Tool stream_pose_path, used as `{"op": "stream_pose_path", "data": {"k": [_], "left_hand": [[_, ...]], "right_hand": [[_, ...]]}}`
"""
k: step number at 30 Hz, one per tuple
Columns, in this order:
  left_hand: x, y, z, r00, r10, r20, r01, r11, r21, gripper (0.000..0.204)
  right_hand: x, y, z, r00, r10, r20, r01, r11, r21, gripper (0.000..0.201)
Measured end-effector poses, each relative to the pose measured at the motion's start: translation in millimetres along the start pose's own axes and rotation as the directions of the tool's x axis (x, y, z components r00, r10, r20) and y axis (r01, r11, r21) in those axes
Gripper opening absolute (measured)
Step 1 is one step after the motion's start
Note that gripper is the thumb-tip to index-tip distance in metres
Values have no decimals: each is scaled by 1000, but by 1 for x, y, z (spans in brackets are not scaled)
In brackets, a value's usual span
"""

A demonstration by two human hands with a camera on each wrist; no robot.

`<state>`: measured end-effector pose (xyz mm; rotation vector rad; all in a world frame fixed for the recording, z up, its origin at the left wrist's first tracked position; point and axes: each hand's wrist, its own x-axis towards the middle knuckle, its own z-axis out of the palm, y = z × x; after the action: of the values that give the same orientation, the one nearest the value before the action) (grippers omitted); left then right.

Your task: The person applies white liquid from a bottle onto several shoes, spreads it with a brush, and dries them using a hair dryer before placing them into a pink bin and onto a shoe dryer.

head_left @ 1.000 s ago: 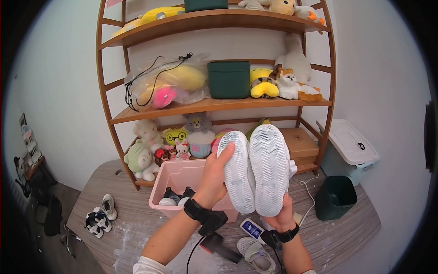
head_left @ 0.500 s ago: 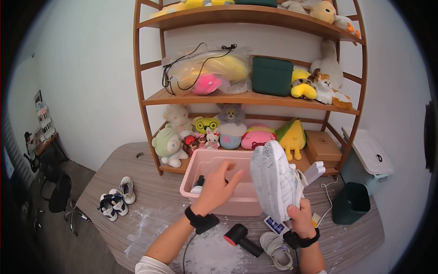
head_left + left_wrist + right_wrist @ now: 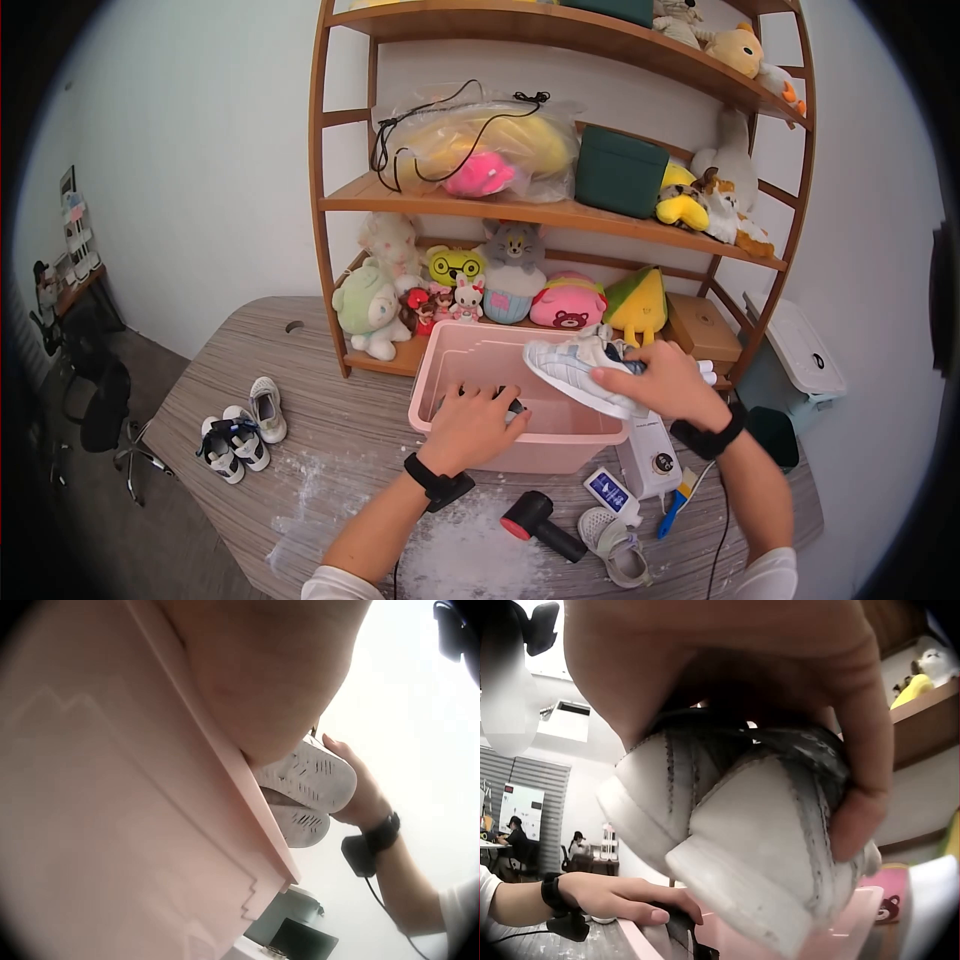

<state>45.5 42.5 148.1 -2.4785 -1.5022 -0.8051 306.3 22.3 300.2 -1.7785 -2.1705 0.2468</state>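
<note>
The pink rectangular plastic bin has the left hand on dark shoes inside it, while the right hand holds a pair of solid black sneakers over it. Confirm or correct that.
The color is wrong: the sneakers in the right hand are mainly white, as the head view shows. The left hand is indeed on the dark shoes inside the pink bin.

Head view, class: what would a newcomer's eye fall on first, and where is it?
Probably the pair of white shoes, held by the right hand over the right part of the pink bin. Next might come the plush toys lining the wooden shelves behind, then the white, powdery patch on the tabletop in front of the bin.
</note>
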Motion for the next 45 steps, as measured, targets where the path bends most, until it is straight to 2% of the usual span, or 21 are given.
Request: {"op": "stream_pose_path", "data": {"k": [1,4,5,7,10,14,16,18,19,21,23,25,26,30,32,35,36,37,40,44,45], "left_hand": [[0,1,0,1000,3,3,-3,1000,-4,43],[1,0,0,999,-29,21,29,999,-27,45],[0,-1,3,1000,-23,-20,23,999,-29,45],[0,0,3,998,-13,-56,11,999,-30,46],[1,1,1,999,-41,-3,41,998,-49,46],[1,-2,7,998,-50,-45,50,999,0,46],[2,-2,6,998,-51,-47,50,999,-11,46],[2,-1,5,997,-74,-30,73,997,-34,46],[2,0,5,997,-70,-25,69,997,-39,46],[2,-1,3,996,-92,11,92,995,-46,49],[3,-2,2,995,-93,40,96,993,-68,50],[3,-1,0,994,-94,64,99,992,-84,51],[3,-1,-1,993,-87,76,92,993,-78,52],[0,-3,-2,996,-74,58,82,986,-146,53],[1,-6,3,996,-75,51,81,989,-126,51],[4,-3,2,993,-103,65,109,990,-91,45],[5,-1,1,987,-136,85,142,987,-71,42],[4,0,2,987,-132,90,139,987,-75,42],[4,-2,4,995,-93,41,95,994,-46,37],[6,-3,9,996,-87,-2,87,995,-49,34],[5,-3,10,995,-96,-18,95,994,-46,32]], "right_hand": [[9,-6,-3,1000,5,1,-5,1000,-1,81],[40,-15,-3,986,-18,166,38,992,-121,91],[50,-17,-1,986,-14,167,34,993,-115,91],[69,-24,3,957,15,288,56,970,-235,93],[80,-43,3,929,-21,369,110,969,-222,89],[90,-63,4,875,-22,484,145,965,-218,74],[99,-60,8,853,6,522,140,960,-240,68],[116,-46,23,832,-102,545,239,953,-187,69],[117,-47,22,832,-95,547,232,955,-187,69],[120,-56,26,738,-135,661,317,934,-164,65],[130,-56,42,722,-127,680,341,921,-190,61],[134,-61,56,616,-213,758,523,830,-192,58],[133,-64,58,593,-142,793,474,857,-201,56],[130,-61,59,598,-180,781,430,894,-123,57],[127,-45,67,665,-142,733,322,940,-110,59],[118,-36,66,640,-178,748,254,967,13,61],[105,-44,61,654,122,747,-33,991,-133,57],[104,-44,64,652,127,748,-40,990,-133,57],[123,-34,86,622,-105,776,274,958,-89,58],[137,-24,111,591,-177,787,284,959,2,59],[135,-21,115,620,-242,746,316,948,45,59]]}}
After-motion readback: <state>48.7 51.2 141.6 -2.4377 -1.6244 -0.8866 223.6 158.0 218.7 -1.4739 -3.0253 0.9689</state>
